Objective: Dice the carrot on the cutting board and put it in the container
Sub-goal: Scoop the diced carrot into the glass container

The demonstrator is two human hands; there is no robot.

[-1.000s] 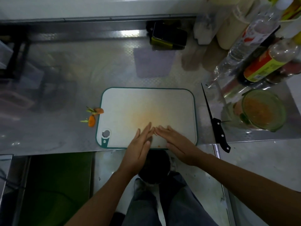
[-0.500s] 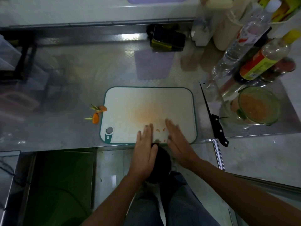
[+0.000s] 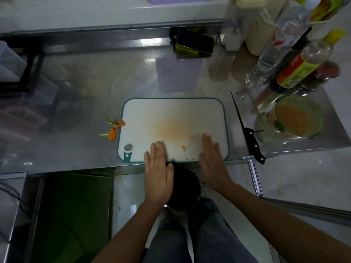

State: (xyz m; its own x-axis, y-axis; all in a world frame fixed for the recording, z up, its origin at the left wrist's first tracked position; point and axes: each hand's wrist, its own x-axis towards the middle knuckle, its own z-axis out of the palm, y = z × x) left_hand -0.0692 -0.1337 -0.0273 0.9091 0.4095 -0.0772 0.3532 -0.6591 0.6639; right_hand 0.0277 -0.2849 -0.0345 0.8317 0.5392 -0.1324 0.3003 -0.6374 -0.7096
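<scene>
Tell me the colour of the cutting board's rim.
Teal green, edging the white cutting board; it shows best in the head view.

Both my hands flat on the cutting board [image 3: 171,118], left hand [image 3: 158,173] and right hand [image 3: 212,160] flanking a few carrot bits [image 3: 183,147].

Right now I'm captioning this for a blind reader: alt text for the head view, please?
A person's left hand and right hand lie open at the near edge of a white cutting board, a few carrot bits between them. A knife and a glass container of diced carrot sit to its right, carrot ends to its left.
</scene>
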